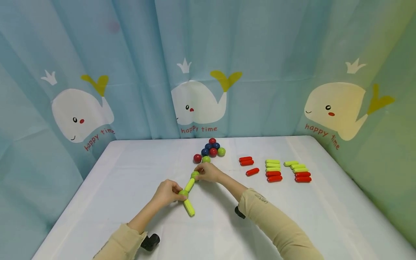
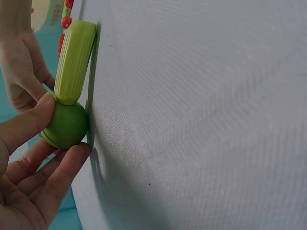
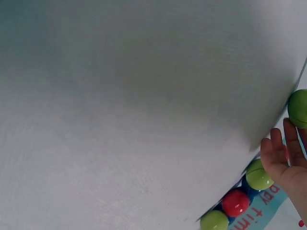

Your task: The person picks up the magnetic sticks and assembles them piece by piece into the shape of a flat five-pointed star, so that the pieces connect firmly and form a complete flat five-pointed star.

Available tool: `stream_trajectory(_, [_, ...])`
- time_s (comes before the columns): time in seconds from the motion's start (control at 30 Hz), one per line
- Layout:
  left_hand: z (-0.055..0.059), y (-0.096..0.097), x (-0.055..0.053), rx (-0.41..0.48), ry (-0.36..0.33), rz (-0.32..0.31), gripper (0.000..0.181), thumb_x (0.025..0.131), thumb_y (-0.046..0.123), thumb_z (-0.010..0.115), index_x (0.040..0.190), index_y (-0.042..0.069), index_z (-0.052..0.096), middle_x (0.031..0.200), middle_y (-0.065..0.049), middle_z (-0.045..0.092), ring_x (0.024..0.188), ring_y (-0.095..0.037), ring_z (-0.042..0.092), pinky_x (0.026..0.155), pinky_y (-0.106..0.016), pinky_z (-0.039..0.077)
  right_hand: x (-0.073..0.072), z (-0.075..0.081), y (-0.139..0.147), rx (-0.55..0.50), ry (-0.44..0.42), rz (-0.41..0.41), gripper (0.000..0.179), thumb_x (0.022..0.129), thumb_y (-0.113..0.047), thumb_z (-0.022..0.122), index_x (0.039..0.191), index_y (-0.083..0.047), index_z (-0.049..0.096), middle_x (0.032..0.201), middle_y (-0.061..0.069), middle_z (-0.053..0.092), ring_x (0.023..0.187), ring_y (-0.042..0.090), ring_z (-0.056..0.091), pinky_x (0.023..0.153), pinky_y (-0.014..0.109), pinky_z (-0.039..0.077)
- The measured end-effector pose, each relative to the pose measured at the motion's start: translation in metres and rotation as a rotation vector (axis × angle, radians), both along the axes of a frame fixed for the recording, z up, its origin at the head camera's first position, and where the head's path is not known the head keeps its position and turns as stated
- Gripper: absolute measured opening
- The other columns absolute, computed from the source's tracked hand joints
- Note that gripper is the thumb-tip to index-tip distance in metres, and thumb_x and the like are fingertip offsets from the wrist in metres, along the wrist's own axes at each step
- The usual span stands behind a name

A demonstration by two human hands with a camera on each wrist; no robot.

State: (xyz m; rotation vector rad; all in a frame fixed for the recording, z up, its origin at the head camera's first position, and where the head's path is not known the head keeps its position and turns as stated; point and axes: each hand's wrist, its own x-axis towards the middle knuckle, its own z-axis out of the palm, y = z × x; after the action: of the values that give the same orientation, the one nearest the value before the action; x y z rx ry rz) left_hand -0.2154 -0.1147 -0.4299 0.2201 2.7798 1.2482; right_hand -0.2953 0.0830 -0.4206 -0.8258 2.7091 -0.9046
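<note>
While the left hand (image 1: 167, 195) pinches the near green ball (image 1: 183, 193) between thumb and fingers, the right hand (image 1: 209, 172) holds the far green ball (image 1: 195, 174) with its fingertips. Both balls are in the middle of the table (image 1: 97, 202), with the middle stick (image 1: 190, 185) running between them. The lower stick (image 1: 189, 208) pokes out from the near green ball, toward the person, and no hand holds it.

The row has a bend in it, so it may be a bit wobbly. If one hand pulls or twists more than the other, the middle stick could pop off a ball. If the near green ball turns, the lower stick may swing round or drop away. I can't see how tightly the bits stick together.

Balls like to roll, so letting go too soon could make the row slide crooked. The loose green ball (image 1: 206, 159) sits just beyond the right hand, next to the red ball (image 1: 197, 158). A small bump from the knuckles could send them rolling.
</note>
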Motion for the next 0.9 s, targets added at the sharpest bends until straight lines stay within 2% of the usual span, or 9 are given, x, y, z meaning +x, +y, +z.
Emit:
stream_trajectory(0.23, [0.001, 0.001, 0.004, -0.017, 0.045, -0.027, 0.022, 0.067, 0.009, 0.083, 0.080, -0.003, 0.071, 0.071, -0.007, 0.069, 0.062, -0.010, 0.058, 0.055, -0.021, 0.047, 0.002, -0.003, 0.003, -0.061, -0.107, -0.049, 0.046, 0.084, -0.015, 0.070, 0.122, 0.003, 0.051, 0.105, 0.018, 0.065, 0.100, 0.028, 0.062, 0.090, 0.035, 0.051])
stream_trajectory(0.43, [0.002, 0.001, 0.005, -0.031, 0.060, -0.011, 0.023, 0.067, 0.009, 0.084, 0.081, -0.004, 0.071, 0.071, -0.007, 0.068, 0.062, -0.011, 0.059, 0.055, -0.022, 0.047, 0.001, -0.007, 0.008, -0.164, -0.197, -0.070, 0.045, 0.085, -0.012, 0.069, 0.122, 0.006, 0.051, 0.107, 0.017, 0.062, 0.102, 0.027, 0.059, 0.093, 0.036, 0.049])
stream_trajectory(0.53, [0.002, 0.000, 0.005, -0.028, 0.057, -0.014, 0.022, 0.067, 0.008, 0.084, 0.080, -0.004, 0.070, 0.070, -0.007, 0.068, 0.062, -0.011, 0.058, 0.055, -0.021, 0.047, -0.001, -0.006, 0.007, -0.168, -0.227, -0.080, 0.050, 0.084, -0.013, 0.070, 0.125, 0.006, 0.048, 0.107, 0.017, 0.062, 0.103, 0.027, 0.059, 0.094, 0.036, 0.049])
stream_trajectory(0.63, [0.000, 0.000, 0.005, -0.023, 0.054, -0.031, 0.022, 0.067, 0.009, 0.083, 0.080, -0.003, 0.070, 0.070, -0.007, 0.068, 0.062, -0.010, 0.058, 0.055, -0.021, 0.046, -0.001, -0.002, 0.004, -0.139, -0.250, -0.118, 0.056, 0.083, -0.016, 0.072, 0.127, 0.004, 0.046, 0.108, 0.016, 0.061, 0.106, 0.028, 0.059, 0.094, 0.037, 0.048])
stream_trajectory(0.73, [-0.002, 0.000, 0.004, -0.032, 0.052, -0.049, 0.023, 0.068, 0.010, 0.083, 0.082, -0.002, 0.069, 0.072, -0.006, 0.067, 0.064, -0.010, 0.058, 0.056, -0.021, 0.047, -0.003, 0.006, 0.001, -0.052, -0.237, -0.138, 0.058, 0.083, -0.022, 0.072, 0.127, 0.003, 0.045, 0.109, 0.016, 0.061, 0.106, 0.028, 0.059, 0.093, 0.038, 0.048])
stream_trajectory(0.8, [-0.001, 0.000, 0.005, -0.045, 0.043, -0.058, 0.026, 0.068, 0.011, 0.084, 0.085, -0.002, 0.069, 0.075, -0.007, 0.068, 0.067, -0.012, 0.059, 0.059, -0.024, 0.048, -0.006, 0.013, 0.000, 0.018, -0.198, -0.118, 0.057, 0.085, -0.027, 0.070, 0.127, 0.003, 0.045, 0.109, 0.017, 0.061, 0.104, 0.028, 0.058, 0.091, 0.039, 0.048])
stream_trajectory(0.9, [0.004, -0.001, 0.008, -0.077, 0.025, -0.072, 0.038, 0.067, 0.012, 0.084, 0.097, -0.001, 0.066, 0.087, -0.012, 0.068, 0.075, -0.019, 0.063, 0.065, -0.030, 0.051, -0.012, 0.025, -0.003, 0.086, -0.105, -0.054, 0.051, 0.087, -0.030, 0.067, 0.122, 0.003, 0.050, 0.106, 0.017, 0.063, 0.099, 0.027, 0.059, 0.086, 0.037, 0.050])
